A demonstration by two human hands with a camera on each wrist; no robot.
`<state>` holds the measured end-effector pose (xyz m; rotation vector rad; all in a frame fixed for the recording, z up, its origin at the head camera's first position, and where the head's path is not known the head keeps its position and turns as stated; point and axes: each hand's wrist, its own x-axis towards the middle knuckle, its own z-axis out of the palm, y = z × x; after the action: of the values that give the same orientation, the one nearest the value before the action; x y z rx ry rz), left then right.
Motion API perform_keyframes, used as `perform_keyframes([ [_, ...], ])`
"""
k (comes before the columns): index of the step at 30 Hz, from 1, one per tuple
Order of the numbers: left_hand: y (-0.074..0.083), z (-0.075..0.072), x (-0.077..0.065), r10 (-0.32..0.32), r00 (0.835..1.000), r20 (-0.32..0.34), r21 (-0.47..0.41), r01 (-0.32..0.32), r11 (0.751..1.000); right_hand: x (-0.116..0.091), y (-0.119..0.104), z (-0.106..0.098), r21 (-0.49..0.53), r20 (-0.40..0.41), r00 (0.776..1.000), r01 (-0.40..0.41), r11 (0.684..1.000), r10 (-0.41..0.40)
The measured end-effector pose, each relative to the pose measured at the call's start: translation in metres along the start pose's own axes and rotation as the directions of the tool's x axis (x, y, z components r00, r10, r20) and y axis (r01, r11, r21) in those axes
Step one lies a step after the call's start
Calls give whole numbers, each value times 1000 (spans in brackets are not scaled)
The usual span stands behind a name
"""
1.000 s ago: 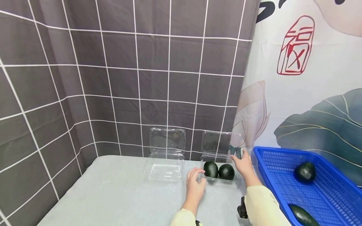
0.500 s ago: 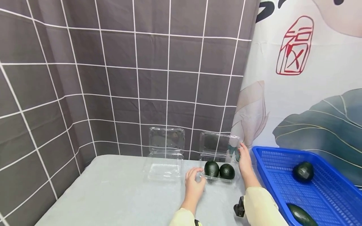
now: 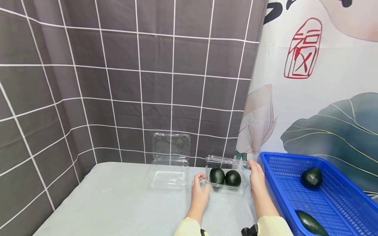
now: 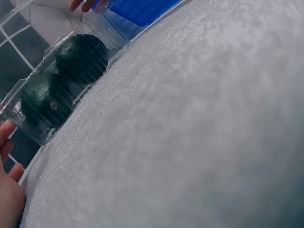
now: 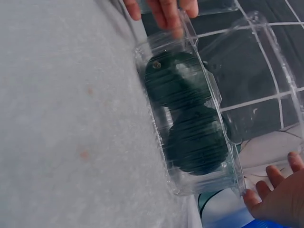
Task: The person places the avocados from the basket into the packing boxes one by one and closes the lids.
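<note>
Two dark green avocados (image 3: 217,176) (image 3: 233,178) sit side by side in a clear plastic clamshell box (image 5: 171,183). The box's hinged lid (image 5: 256,61) is tilted partway down above them. My right hand (image 3: 258,178) is at the lid's right edge, fingers spread and loosely bent in the right wrist view, touching it from the side rather than gripping it. On the other side, my left hand (image 3: 199,193) rests its fingers against the box's left wall, with the thumb near the front corner.
A second clear clamshell box (image 3: 171,177) stands with its lid up to the left. At the right, a blue plastic basket (image 3: 290,193) holds two more dark green avocados (image 3: 311,177) (image 3: 311,223). A grey checked curtain (image 3: 124,82) hangs behind the table (image 3: 124,203).
The right hand has brought the right box's lid from upright to tilted forward over the avocados. My left hand has stayed at the box's left side.
</note>
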<state>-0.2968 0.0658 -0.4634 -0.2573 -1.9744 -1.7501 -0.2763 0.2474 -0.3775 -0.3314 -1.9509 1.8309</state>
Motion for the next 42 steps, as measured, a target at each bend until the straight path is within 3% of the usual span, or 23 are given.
perform_keyframes([
  [10,1,-7,0,-82,997,10,-129,83,988,-19,22,-9,-1,-14,998,-61,998,61],
  [15,3,-9,2,-105,994,8,-170,105,980,-21,37,-11,42,35,995,-94,995,93],
  [21,5,-10,3,-122,992,-37,-128,116,985,-19,48,-15,153,103,984,-157,976,142],
  [27,7,-9,4,-144,987,-75,-55,140,989,-19,49,-19,4,148,970,-196,981,194],
  [30,7,-9,5,-159,986,-56,-12,159,987,-17,49,-20,-34,202,949,-241,970,243],
  [34,8,-8,6,-173,985,-6,39,173,984,-17,52,-23,35,272,922,-295,955,275],
  [39,7,-6,7,-210,976,64,91,203,975,-16,56,-25,89,280,924,-296,951,261],
  [42,9,-7,10,-259,958,127,30,257,966,-16,58,-26,103,267,929,-292,951,257],
])
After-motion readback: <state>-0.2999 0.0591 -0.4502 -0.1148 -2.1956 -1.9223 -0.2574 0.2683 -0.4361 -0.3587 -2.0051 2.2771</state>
